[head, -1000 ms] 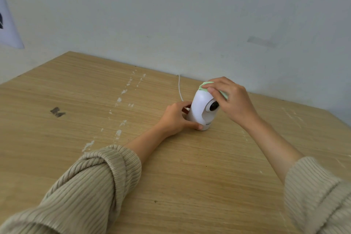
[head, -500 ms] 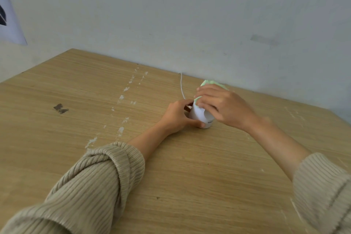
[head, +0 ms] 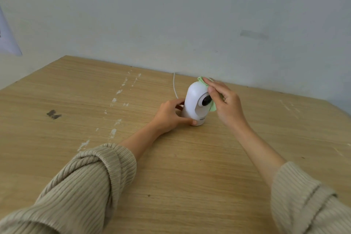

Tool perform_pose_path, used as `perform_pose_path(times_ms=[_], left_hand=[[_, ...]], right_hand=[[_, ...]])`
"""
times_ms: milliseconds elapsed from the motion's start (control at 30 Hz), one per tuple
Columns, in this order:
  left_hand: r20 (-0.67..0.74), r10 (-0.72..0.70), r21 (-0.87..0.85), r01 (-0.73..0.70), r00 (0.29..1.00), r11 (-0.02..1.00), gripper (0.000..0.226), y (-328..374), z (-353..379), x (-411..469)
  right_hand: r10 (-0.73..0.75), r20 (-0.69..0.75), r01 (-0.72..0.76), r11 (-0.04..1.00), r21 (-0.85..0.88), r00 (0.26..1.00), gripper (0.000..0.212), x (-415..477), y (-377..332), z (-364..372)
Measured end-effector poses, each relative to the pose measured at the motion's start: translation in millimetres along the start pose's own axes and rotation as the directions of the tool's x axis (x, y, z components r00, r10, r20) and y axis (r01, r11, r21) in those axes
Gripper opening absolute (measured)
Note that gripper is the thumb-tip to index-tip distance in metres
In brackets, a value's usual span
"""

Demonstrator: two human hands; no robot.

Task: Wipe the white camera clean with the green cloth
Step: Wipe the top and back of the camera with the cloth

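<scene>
A white dome camera (head: 192, 100) with a dark lens stands upright on the wooden table (head: 190, 167), near the wall. My left hand (head: 169, 115) grips its base from the left, thumb across the front. My right hand (head: 226, 103) presses a pale green cloth (head: 212, 108) against the camera's right side, beside the lens. The cloth peeks out above my fingers at the camera's top and below them near the lens; the rest of it is hidden under my hand.
A thin white cable (head: 174, 85) runs from behind the camera to the wall. White paint flecks (head: 115, 99) and a dark stain (head: 53, 114) mark the tabletop on the left. A white sheet (head: 8, 40) hangs at the far left.
My right hand, which covered the camera's front with the cloth half a second ago, has swept up and to the right, uncovering the lens and body. The left hand kept its hold on the base.
</scene>
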State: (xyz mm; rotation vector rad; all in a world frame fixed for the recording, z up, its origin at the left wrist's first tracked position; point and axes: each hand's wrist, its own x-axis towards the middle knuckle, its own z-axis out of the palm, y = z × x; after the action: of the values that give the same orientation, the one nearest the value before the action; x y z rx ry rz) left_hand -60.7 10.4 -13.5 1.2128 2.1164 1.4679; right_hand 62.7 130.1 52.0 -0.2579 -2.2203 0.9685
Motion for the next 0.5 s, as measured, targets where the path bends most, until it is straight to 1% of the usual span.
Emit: perform_pose_path(times_ms=[100,167,200,300,400,500], left_hand=[[0.0,-0.025,0.013,0.025,1.0,1.0,0.07,0.5,-0.4,-0.9],[-0.007,-0.032,0.018,0.032,0.999,0.999,0.072,1.8,-0.6,-1.4],[-0.01,-0.035,0.017,0.035,0.999,0.999,0.074,3.2,-0.2,-2.0],[-0.026,-0.07,-0.013,0.07,0.997,0.997,0.083,6.8,0.2,-4.5],[-0.025,-0.097,-0.026,0.096,0.995,0.995,0.093,6.2,0.5,-5.0],[-0.026,-0.115,-0.026,0.114,0.993,0.993,0.094,6.6,1.2,-6.1]], right_hand=[[0.178,-0.025,-0.169,0.962,0.213,0.984,0.035,-12.2,7.5,3.4],[0.268,-0.022,-0.244,0.907,0.344,0.963,0.036,-19.0,13.7,3.3],[0.3,-0.018,-0.271,0.884,0.382,0.954,0.036,-22.2,15.9,2.4],[0.367,-0.018,-0.33,0.856,0.398,0.93,0.035,-30.5,22.0,1.8],[0.372,-0.001,-0.348,0.87,0.349,0.928,0.036,-37.2,27.0,6.1],[0.369,0.016,-0.358,0.89,0.282,0.929,0.038,-40.9,31.8,10.2]])
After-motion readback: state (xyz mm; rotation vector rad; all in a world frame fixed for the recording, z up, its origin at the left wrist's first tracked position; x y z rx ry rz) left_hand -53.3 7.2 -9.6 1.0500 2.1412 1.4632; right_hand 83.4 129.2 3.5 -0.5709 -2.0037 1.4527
